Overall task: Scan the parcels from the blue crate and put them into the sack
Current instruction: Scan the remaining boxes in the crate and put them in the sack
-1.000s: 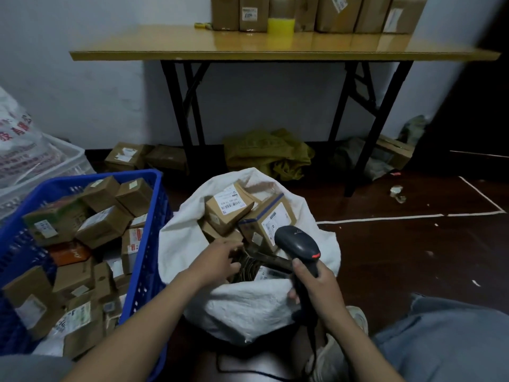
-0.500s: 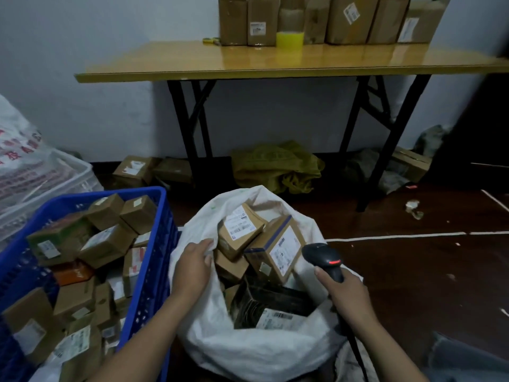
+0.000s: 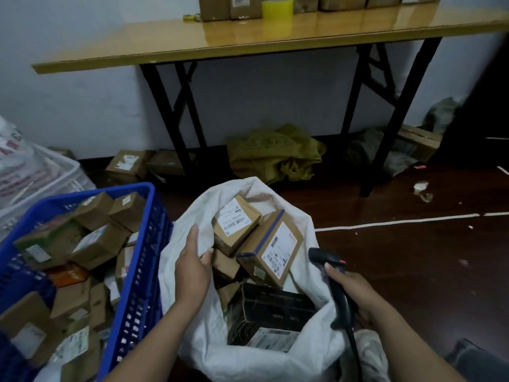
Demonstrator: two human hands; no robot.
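Note:
A white sack (image 3: 275,359) stands open on the floor in front of me, holding several brown parcels (image 3: 271,250) and a dark box (image 3: 272,307). My left hand (image 3: 192,267) grips the sack's left rim, thumb inside the opening. My right hand (image 3: 351,292) holds the handle of a black barcode scanner (image 3: 326,261) at the sack's right edge, its head pointing left towards the parcels. On the left, a blue crate (image 3: 140,271) is filled with several cardboard parcels (image 3: 96,244).
A yellow folding table (image 3: 248,42) with black legs stands behind the sack, carrying boxes and a yellow tape roll (image 3: 276,9). Under it lie a crumpled yellow-green bag (image 3: 272,153) and loose boxes (image 3: 128,164). A white crate (image 3: 52,175) sits at far left.
My left hand left the inside of the sack and now grips its left rim. My right hand with the scanner shifted to the right edge. The view tilted upward slightly.

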